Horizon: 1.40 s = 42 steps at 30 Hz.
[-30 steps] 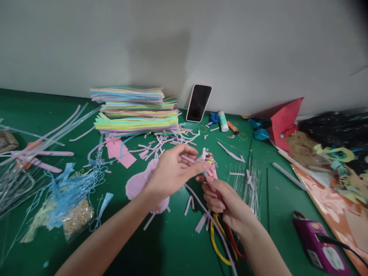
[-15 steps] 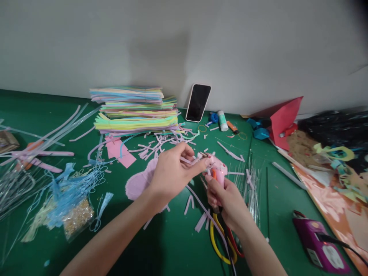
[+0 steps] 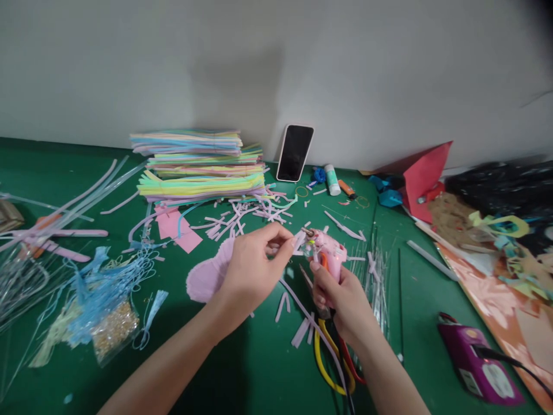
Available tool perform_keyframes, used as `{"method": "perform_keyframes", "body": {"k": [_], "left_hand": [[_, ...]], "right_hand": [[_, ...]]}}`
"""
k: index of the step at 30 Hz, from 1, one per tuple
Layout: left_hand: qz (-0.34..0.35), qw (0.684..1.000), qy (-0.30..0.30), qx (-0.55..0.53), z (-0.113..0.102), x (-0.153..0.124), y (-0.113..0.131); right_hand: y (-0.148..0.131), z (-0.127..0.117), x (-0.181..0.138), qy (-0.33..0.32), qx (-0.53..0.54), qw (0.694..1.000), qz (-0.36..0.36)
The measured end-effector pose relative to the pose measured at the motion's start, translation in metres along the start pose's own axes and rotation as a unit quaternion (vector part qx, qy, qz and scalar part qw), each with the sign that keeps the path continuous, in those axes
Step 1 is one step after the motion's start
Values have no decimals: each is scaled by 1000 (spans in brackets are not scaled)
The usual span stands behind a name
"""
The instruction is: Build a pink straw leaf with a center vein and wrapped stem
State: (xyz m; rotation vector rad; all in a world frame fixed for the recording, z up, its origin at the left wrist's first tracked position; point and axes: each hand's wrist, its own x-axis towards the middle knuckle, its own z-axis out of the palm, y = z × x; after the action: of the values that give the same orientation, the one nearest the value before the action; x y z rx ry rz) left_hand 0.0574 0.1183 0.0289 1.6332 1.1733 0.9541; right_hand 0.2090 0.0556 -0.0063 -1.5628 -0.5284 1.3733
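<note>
My right hand point(image 3: 343, 297) is wrapped round a pink glue gun point(image 3: 330, 253) with an orange trigger, its nozzle pointing left. My left hand point(image 3: 254, 265) pinches a small lilac strip point(image 3: 298, 239) right at the nozzle tip. Both hands hover over the green table point(image 3: 242, 369). A lilac fluffy heart-like piece point(image 3: 207, 276) lies just left of my left hand, partly hidden by it. A long lilac strip point(image 3: 311, 320) trails down from the hands.
A stack of coloured foam sheets point(image 3: 199, 167) and a phone point(image 3: 295, 153) stand by the wall. Cut lilac scraps point(image 3: 242, 213), yellow and red scissor handles point(image 3: 332, 363), a purple device point(image 3: 470, 360), a red paper bag point(image 3: 425, 173) and blue tassels point(image 3: 103, 288) surround the hands.
My right hand has brought the pink glue gun up and turned its nozzle to the strip held by my left hand. The left hand has drawn slightly inward.
</note>
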Motion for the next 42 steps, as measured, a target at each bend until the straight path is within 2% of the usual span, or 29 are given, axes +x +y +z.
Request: {"method": "perform_keyframes", "body": {"k": [6, 16, 23, 30, 34, 42], "left_hand": [[28, 999, -12, 14, -1, 0, 4], [-26, 1000, -11, -9, 1, 4, -2], [-89, 991, -76, -58, 12, 7, -4], [-114, 981, -90, -129, 22, 11, -2], [-129, 979, -84, -131, 24, 12, -5], [-100, 991, -76, -54, 25, 12, -14]], "right_hand": [[1, -1, 0, 7, 0, 1000, -7], [-1, -10, 4, -26, 53, 998, 35], [-2, -12, 2, -25, 58, 998, 30], [0, -12, 0, -47, 80, 994, 58], [-1, -14, -1, -80, 121, 987, 75], [1, -21, -1, -152, 186, 964, 117]]}}
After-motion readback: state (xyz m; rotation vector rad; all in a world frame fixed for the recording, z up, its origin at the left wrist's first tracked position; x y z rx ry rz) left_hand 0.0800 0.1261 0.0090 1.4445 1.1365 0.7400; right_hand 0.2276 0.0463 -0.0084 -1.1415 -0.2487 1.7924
